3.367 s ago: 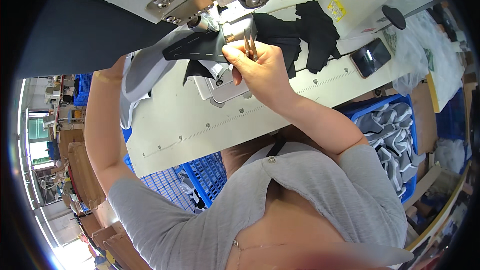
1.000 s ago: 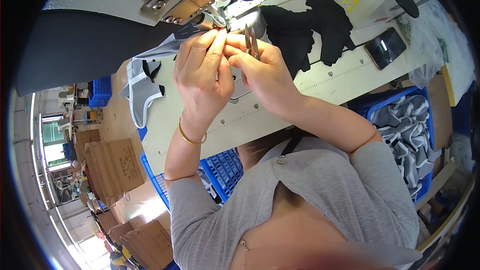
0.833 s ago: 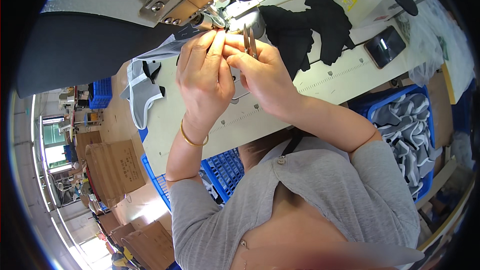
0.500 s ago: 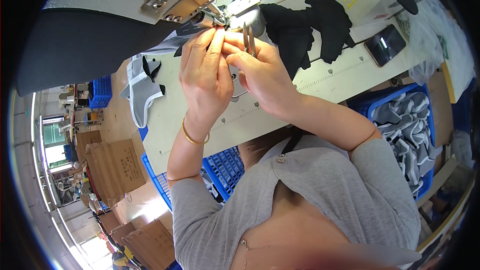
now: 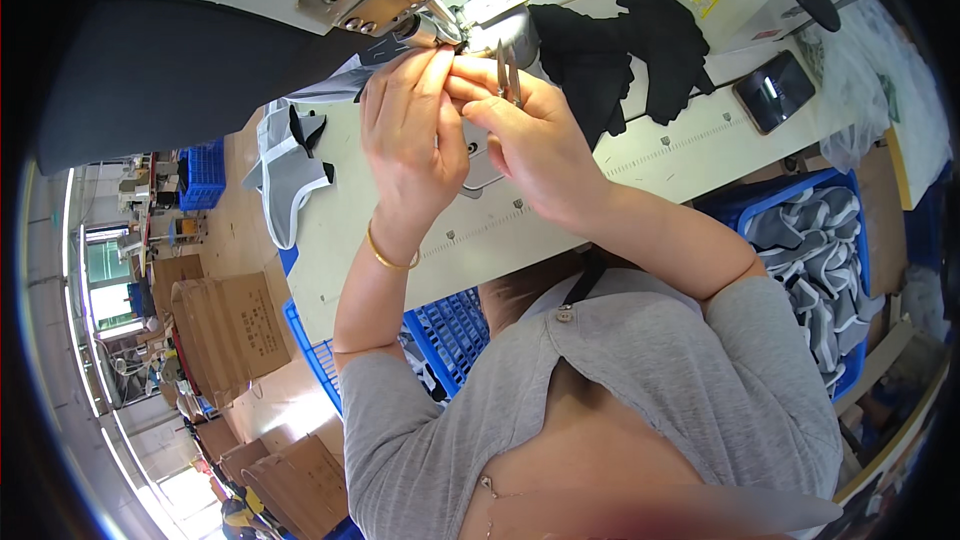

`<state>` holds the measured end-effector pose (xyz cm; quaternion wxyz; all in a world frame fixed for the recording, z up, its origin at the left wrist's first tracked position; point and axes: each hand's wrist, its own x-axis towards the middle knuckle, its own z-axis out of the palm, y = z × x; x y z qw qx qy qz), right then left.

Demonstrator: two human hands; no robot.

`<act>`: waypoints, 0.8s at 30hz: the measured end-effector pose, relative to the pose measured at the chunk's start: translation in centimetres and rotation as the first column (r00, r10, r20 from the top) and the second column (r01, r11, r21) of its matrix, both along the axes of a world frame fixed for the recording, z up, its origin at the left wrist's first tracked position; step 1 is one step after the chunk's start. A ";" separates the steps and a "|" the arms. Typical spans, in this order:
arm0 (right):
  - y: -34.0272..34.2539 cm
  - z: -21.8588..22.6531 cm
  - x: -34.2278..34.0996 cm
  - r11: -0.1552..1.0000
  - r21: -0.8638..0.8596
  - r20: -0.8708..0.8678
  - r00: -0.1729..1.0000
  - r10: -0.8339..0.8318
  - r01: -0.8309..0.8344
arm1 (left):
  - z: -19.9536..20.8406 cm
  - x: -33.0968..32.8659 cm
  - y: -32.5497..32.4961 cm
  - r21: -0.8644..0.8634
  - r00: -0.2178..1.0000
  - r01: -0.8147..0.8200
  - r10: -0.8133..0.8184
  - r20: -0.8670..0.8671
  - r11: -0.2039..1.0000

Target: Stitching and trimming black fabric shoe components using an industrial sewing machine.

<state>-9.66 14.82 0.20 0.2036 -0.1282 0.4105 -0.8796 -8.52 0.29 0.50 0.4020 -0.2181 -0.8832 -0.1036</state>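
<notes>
My left hand [image 5: 415, 140] is at the needle area of a sewing machine [image 5: 425, 25], its fingertips pressed together at the presser foot. A grey and black fabric piece [image 5: 340, 83] runs out from behind those fingers to the left; the part at the fingertips is hidden. Close beside it, my right hand [image 5: 545, 145] has thumb and forefinger pinched near the same spot. A small pair of thread snips [image 5: 508, 75] is tucked in my right hand, blades pointing up and away from me.
Black fabric pieces [image 5: 660, 50] lie right of the machine, with a phone [image 5: 773, 90] farther right. Cut grey pieces [image 5: 290, 175] hang at the table's [image 5: 390, 275] left edge. A blue crate [image 5: 858, 340] of grey and white pieces stands at the right; another blue basket [image 5: 450, 335] sits below the table.
Both hands keep nearly the same place and grip at the needle. The whole view has shifted slightly, and the fingers have moved only a little.
</notes>
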 end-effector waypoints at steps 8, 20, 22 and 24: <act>3.8 -3.9 0.5 0.961 0.188 -0.337 0.932 -0.133 0.205 | -4.2 -1.4 -0.9 -0.007 0.949 -0.244 0.237 -0.208 0.970; 5.4 -1.4 0.8 0.888 0.451 -0.455 0.832 0.318 -0.093 | -2.0 -3.3 -5.2 0.150 0.947 -0.212 0.241 -0.213 0.966; 5.4 -0.9 1.1 0.888 0.458 -0.555 0.769 0.316 -0.035 | -0.8 -1.0 -5.6 0.443 0.936 -0.250 0.331 -0.116 0.861; 6.3 -0.5 1.4 0.854 0.486 -0.683 0.691 0.239 0.186 | 1.4 2.7 -5.9 0.595 0.960 -0.268 0.264 0.096 0.757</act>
